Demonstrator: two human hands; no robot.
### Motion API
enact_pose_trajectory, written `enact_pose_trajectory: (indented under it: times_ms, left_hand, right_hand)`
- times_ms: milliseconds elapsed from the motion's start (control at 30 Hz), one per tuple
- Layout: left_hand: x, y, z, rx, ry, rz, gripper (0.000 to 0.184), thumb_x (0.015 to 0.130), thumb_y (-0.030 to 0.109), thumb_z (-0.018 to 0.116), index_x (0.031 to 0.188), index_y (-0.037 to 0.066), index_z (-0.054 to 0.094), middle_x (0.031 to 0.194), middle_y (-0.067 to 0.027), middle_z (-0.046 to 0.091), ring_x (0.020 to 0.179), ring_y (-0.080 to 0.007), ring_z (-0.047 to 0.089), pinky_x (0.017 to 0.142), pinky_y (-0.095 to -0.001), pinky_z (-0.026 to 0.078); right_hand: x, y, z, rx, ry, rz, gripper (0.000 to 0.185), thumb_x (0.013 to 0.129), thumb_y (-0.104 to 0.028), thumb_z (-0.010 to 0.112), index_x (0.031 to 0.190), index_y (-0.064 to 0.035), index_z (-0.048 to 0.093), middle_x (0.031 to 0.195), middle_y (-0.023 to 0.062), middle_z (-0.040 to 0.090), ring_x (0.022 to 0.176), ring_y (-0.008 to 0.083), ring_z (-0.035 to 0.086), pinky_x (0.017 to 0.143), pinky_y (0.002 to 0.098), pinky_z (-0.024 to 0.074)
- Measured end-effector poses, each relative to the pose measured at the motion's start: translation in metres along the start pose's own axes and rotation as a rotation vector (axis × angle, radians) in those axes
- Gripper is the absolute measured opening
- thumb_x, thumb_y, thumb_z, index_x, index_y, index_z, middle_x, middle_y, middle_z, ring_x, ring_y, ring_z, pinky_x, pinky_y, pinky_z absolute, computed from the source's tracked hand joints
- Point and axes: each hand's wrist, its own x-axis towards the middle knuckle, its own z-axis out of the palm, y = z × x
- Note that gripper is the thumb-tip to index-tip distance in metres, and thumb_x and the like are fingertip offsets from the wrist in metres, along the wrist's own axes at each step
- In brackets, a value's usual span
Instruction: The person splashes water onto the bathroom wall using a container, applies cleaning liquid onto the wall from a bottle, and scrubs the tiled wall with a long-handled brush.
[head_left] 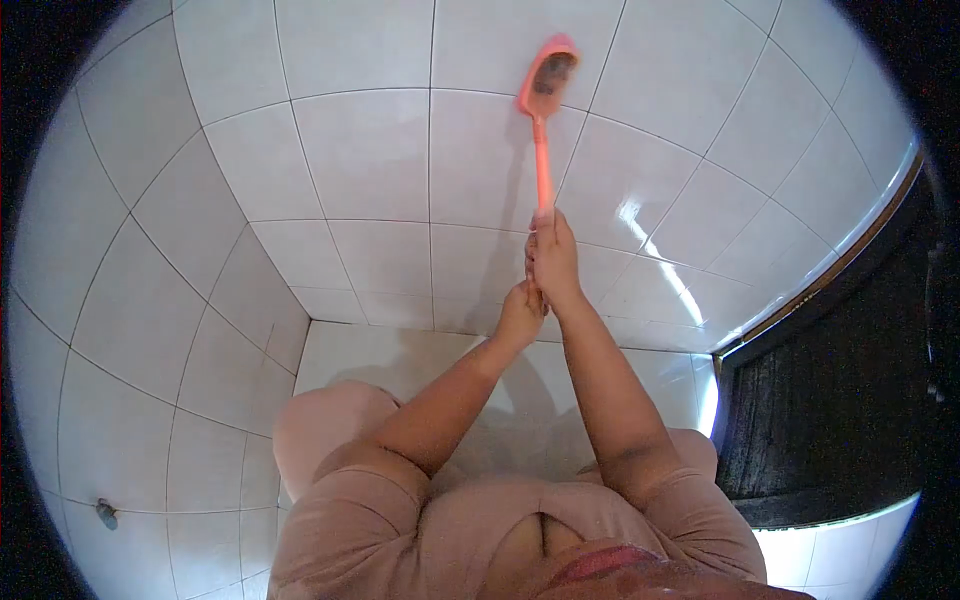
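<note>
A long-handled orange-pink scrub brush [543, 165] reaches up and away from me, its head against the white tiled wall [360, 150]. The brush head is slightly blurred, with a dark patch in its middle; its bristle side is hidden. My right hand [555, 258] is closed round the middle of the handle. Lower down, near the handle's end, my left hand [522, 312] is wrapped round it too. The two hands are close together, one above the other.
A second tiled wall [130, 300] stands on the left, with a small grey fixture [107, 514] low on it. To the right is a dark door [820, 380] with a wooden frame. My bent knees [330, 425] are above the pale floor [345, 350].
</note>
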Motion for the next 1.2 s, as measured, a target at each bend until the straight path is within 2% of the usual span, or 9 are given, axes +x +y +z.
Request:
enact_pose_trajectory:
  times_ms: [233, 367, 467, 633, 800, 867, 967, 1033, 1200]
  left_hand:
    - [-0.085, -0.172, 0.049, -0.215, -0.025, -0.204, 0.028, 0.087, 0.024, 0.040, 0.070, 0.003, 0.046, 0.054, -0.0080, 0.047, 0.056, -0.0159, 0.047, 0.052, -0.0307, 0.037]
    - [-0.131, -0.146, 0.056, -0.067, -0.232, -0.443, 0.044, 0.086, 0.045, 0.033, 0.067, 0.007, 0.045, 0.050, -0.0024, 0.043, 0.043, -0.0137, 0.041, 0.041, -0.0280, 0.033]
    - [-0.123, -0.105, 0.055, -0.293, -0.102, -0.620, 0.049, 0.084, 0.053, 0.027, 0.066, 0.010, 0.043, 0.047, -0.0005, 0.037, 0.038, -0.0126, 0.036, 0.036, -0.0284, 0.031]
    - [-0.095, -0.053, 0.057, -0.533, -0.203, -0.703, 0.035, 0.084, 0.041, 0.041, 0.065, 0.012, 0.037, 0.050, 0.0015, 0.035, 0.040, -0.0092, 0.033, 0.037, -0.0267, 0.028]
    - [-0.089, -0.029, 0.061, -0.704, -0.659, -0.521, 0.019, 0.080, 0.026, 0.052, 0.080, 0.009, 0.043, 0.069, -0.0029, 0.046, 0.058, -0.0118, 0.046, 0.052, -0.0277, 0.040]
    - [-0.079, -0.016, 0.048, -0.331, -0.867, -0.790, 0.037, 0.080, 0.027, 0.051, 0.106, 0.003, 0.040, 0.101, -0.0129, 0.047, 0.090, -0.0202, 0.050, 0.078, -0.0335, 0.042]
    - [-0.056, 0.010, 0.022, 0.009, -1.043, -0.878, 0.058, 0.080, 0.031, 0.049, 0.123, -0.001, 0.025, 0.126, -0.0183, 0.030, 0.110, -0.0266, 0.040, 0.091, -0.0377, 0.034]
    - [-0.044, -0.001, 0.004, -0.017, -1.031, -0.859, 0.058, 0.081, 0.034, 0.047, 0.123, -0.001, 0.026, 0.125, -0.0181, 0.031, 0.110, -0.0265, 0.040, 0.090, -0.0378, 0.035]
    - [-0.019, -0.008, 0.002, 0.091, -1.069, -0.814, 0.055, 0.082, 0.037, 0.044, 0.123, 0.002, 0.029, 0.122, -0.0157, 0.038, 0.107, -0.0245, 0.044, 0.088, -0.0363, 0.036]
  right_hand:
    - [-0.045, 0.175, -0.013, -0.539, 0.080, -0.003, 0.041, 0.087, -0.036, 0.035, 0.094, 0.0025, 0.046, 0.079, 0.0254, 0.053, 0.076, 0.0437, 0.050, 0.067, 0.0453, 0.0387]
    - [-0.067, 0.209, -0.035, -0.529, 0.068, 0.132, 0.040, 0.086, -0.038, 0.039, 0.093, 0.0006, 0.048, 0.073, 0.0204, 0.054, 0.069, 0.0346, 0.053, 0.064, 0.0413, 0.0411]
    - [-0.061, 0.163, -0.057, -0.021, -0.242, 0.516, 0.036, 0.084, -0.036, 0.044, 0.097, -0.0030, 0.049, 0.074, 0.0119, 0.053, 0.070, 0.0214, 0.052, 0.065, 0.0333, 0.0421]
    - [-0.062, 0.135, -0.102, -0.078, -0.713, 0.355, 0.025, 0.083, -0.026, 0.047, 0.097, -0.0057, 0.047, 0.085, 0.0012, 0.050, 0.079, 0.0122, 0.047, 0.070, 0.0255, 0.0389]
    - [-0.077, 0.142, -0.133, -0.197, -0.601, 0.136, 0.026, 0.083, -0.030, 0.047, 0.090, -0.0055, 0.046, 0.083, 0.0038, 0.053, 0.078, 0.0142, 0.051, 0.070, 0.0282, 0.0412]
    - [-0.088, 0.139, -0.139, -0.310, -0.507, 0.030, 0.024, 0.083, -0.029, 0.047, 0.090, -0.0060, 0.047, 0.078, 0.0049, 0.054, 0.073, 0.0142, 0.052, 0.066, 0.0303, 0.0423]
    - [-0.089, 0.108, -0.157, -0.627, -0.331, -0.011, 0.024, 0.084, -0.030, 0.042, 0.091, -0.0070, 0.046, 0.073, 0.0181, 0.055, 0.068, 0.0341, 0.055, 0.062, 0.0424, 0.0422]
    - [-0.087, 0.110, -0.180, -1.016, -0.171, -0.173, 0.024, 0.081, -0.031, 0.047, 0.086, -0.0072, 0.045, 0.062, 0.0153, 0.053, 0.060, 0.0328, 0.054, 0.056, 0.0426, 0.0409]
    - [-0.094, 0.145, -0.306, -1.277, 0.048, -0.020, 0.032, 0.081, -0.037, 0.045, 0.086, -0.0060, 0.049, 0.067, 0.0166, 0.056, 0.065, 0.0355, 0.054, 0.057, 0.0433, 0.0400]
